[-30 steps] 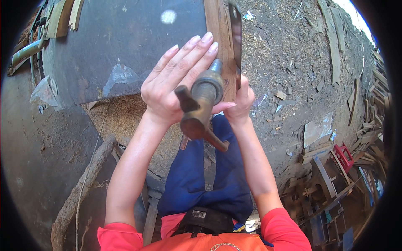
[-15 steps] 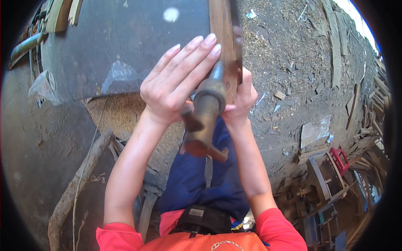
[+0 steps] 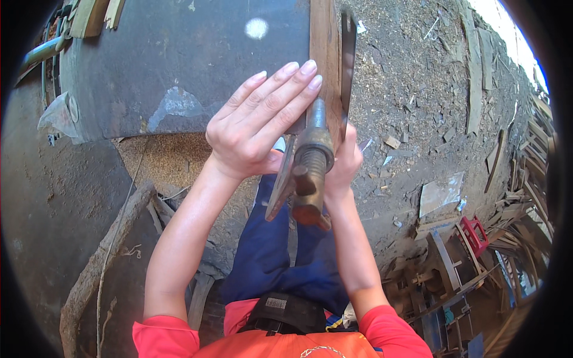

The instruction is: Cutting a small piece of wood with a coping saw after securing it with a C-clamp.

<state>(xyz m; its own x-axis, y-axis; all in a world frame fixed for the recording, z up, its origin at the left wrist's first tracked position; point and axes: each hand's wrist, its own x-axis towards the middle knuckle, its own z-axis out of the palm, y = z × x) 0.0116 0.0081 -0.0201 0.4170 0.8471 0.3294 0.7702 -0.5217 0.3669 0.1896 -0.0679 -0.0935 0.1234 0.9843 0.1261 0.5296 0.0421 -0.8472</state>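
Observation:
My left hand [image 3: 253, 128] lies over the near right corner of the dark tabletop, its fingers stretched out with the tips against a reddish-brown wooden board [image 3: 325, 36]. Close to its thumb is a metal screw clamp [image 3: 313, 170], with a shiny threaded rod, a thick collar and a coarse brown screw end pointing at me. Beside the board's right side stands a narrow dark metal bar [image 3: 347, 65], slightly blurred. My right hand [image 3: 345, 161] is closed behind the clamp at the board's near end. Most of its fingers are hidden, so what it grips does not show.
The dark tabletop [image 3: 179, 53] carries wood offcuts [image 3: 89, 18] at its far left. A rough branch [image 3: 104, 256] leans at lower left. Wood chips and scraps litter the floor [image 3: 406, 107]. At right are a red plastic piece [image 3: 474, 235] and piled timber.
The clamp's near end has swung: a flat bar now shows at its left, and its screw thread is clearer. The dark bar stands farther from the board. The view has shifted slightly.

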